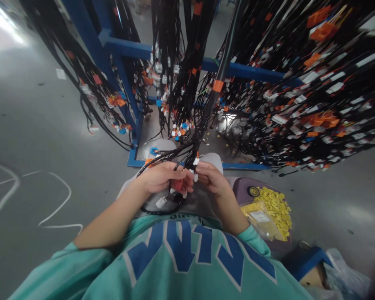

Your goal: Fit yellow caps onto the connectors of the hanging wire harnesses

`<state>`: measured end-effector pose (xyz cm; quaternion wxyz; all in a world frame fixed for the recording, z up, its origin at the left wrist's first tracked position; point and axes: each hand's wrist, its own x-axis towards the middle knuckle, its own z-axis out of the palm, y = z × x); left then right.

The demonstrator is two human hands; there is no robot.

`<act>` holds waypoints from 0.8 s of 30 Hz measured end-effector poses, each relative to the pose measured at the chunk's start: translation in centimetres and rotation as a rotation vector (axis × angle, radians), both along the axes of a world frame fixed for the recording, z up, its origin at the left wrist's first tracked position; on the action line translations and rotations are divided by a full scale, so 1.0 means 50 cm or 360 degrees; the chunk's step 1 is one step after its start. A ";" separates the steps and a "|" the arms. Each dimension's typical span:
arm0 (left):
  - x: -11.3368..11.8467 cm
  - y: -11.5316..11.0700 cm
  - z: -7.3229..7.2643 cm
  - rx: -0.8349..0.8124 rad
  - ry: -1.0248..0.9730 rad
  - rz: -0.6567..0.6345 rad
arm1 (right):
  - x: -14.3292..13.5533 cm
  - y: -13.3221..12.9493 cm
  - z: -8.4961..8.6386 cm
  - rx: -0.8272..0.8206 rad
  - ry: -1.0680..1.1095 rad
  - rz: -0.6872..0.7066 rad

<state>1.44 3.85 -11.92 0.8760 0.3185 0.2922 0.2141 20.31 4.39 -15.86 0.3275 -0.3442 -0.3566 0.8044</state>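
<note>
A black cable bundle [206, 118] with an orange tape band hangs down to my lap, where its thin branches spread out. My left hand [167, 178] is wrapped round some branches, with a red part and white connectors at its fingers. Beside it, my right hand [211, 177] pinches at a small white connector [196, 161] on the bundle. Another white connector [161, 202] dangles below my left hand. A blue round connector [154, 151] lies by my left knee.
A blue metal frame [137, 50] holds many hanging black harnesses [300, 116] ahead. At my right is a purple tray [241, 189] with yellow pieces [276, 208] and a plastic bag [261, 218]. A white cord [69, 196] lies on the floor at left.
</note>
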 end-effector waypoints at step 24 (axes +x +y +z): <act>0.018 0.008 -0.035 0.0370 0.0370 -0.0010 | 0.046 -0.008 -0.048 -0.0573 0.0290 -0.0759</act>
